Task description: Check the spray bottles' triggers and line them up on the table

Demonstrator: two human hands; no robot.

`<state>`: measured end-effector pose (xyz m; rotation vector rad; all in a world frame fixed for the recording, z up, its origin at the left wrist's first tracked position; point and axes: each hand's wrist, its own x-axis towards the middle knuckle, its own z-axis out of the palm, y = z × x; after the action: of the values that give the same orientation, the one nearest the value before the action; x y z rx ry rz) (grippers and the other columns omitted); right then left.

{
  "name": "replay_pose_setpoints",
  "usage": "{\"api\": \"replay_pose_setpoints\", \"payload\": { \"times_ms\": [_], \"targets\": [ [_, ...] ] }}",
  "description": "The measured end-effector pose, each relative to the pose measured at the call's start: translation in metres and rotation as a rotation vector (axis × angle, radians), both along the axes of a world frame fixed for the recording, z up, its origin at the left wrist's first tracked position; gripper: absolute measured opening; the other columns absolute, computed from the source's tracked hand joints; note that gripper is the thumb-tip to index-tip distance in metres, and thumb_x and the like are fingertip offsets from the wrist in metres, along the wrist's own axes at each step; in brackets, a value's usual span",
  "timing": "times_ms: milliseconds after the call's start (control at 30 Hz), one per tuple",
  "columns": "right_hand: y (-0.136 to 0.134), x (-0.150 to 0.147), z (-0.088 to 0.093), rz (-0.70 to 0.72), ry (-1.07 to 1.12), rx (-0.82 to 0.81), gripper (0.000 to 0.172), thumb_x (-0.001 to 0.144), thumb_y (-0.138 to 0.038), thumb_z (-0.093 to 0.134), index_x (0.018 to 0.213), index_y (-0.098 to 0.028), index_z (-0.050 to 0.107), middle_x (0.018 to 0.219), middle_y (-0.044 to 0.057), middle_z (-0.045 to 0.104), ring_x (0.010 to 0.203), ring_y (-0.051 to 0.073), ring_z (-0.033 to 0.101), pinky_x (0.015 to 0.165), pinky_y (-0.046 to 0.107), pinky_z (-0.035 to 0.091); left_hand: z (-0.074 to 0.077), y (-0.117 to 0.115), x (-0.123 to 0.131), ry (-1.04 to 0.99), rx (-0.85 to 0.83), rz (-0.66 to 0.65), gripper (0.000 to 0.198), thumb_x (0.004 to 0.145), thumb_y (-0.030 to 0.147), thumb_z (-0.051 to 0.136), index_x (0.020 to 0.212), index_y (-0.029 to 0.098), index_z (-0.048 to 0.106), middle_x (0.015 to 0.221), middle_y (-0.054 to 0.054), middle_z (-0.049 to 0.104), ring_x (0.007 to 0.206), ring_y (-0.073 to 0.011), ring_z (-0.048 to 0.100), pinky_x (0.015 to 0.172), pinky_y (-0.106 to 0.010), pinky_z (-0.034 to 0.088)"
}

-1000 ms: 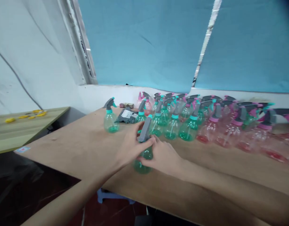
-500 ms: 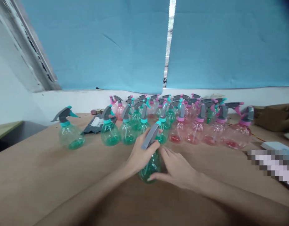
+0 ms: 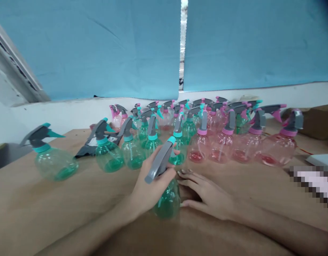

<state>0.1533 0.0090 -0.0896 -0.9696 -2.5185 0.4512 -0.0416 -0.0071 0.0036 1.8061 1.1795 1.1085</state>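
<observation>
My left hand [image 3: 150, 186] is wrapped round the neck of a green spray bottle [image 3: 168, 201] with a grey trigger head and teal collar, standing on the brown table [image 3: 59, 209]. My right hand [image 3: 206, 193] lies beside the bottle's right side, fingers stretched out and apart, its thumb touching the bottle's lower body. Behind the hands stand rows of green spray bottles [image 3: 133, 149] and pink spray bottles [image 3: 220, 145].
A lone green spray bottle [image 3: 53, 160] stands at the far left. A dark plastic bag [image 3: 90, 145] lies behind the green rows. A brown cardboard box [image 3: 317, 121] and a white flat object [image 3: 321, 159] sit at the right. Blue curtains hang behind.
The view has swung right and drawn closer to the table. My right hand has slipped off the bottle's neck and now lies flatter beside it. My left hand keeps its hold.
</observation>
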Motion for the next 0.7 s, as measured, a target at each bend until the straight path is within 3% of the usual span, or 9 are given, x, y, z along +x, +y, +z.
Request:
{"api": "replay_pose_setpoints", "payload": {
  "times_ms": [333,533,700],
  "targets": [
    [0.0006,0.0026,0.0007,-0.003,0.018,-0.026,0.064,0.083,-0.058,0.052,0.135,-0.020,0.046,0.140,0.011,0.046,0.132,0.028,0.036,0.108,0.047,0.032,0.0068,0.0004,0.0010,0.007,-0.072,-0.019,0.047,0.070,0.014,0.052,0.112,0.032,0.057,0.118,0.001,0.063,0.108,-0.0234,0.060,0.081,-0.034,0.053],
    [0.0013,0.0044,0.0007,0.004,0.013,-0.048,0.066,0.083,-0.059,0.051,0.136,-0.020,0.044,0.141,0.010,0.045,0.133,0.027,0.035,0.108,0.046,0.030,0.0093,0.0023,0.0022,-0.034,-0.124,-0.061,0.043,0.069,0.015,0.055,0.110,0.030,0.059,0.109,0.001,0.067,0.095,-0.0218,0.065,0.083,-0.034,0.053],
    [0.0033,0.0067,-0.0013,0.024,0.028,-0.045,0.067,0.082,-0.059,0.053,0.137,-0.022,0.042,0.142,0.009,0.043,0.133,0.027,0.034,0.109,0.047,0.030,0.0018,0.0019,-0.0031,-0.041,-0.131,-0.078,0.039,0.074,0.014,0.053,0.109,0.032,0.058,0.101,0.004,0.069,0.087,-0.0183,0.066,0.078,-0.029,0.052]
  ]
}}
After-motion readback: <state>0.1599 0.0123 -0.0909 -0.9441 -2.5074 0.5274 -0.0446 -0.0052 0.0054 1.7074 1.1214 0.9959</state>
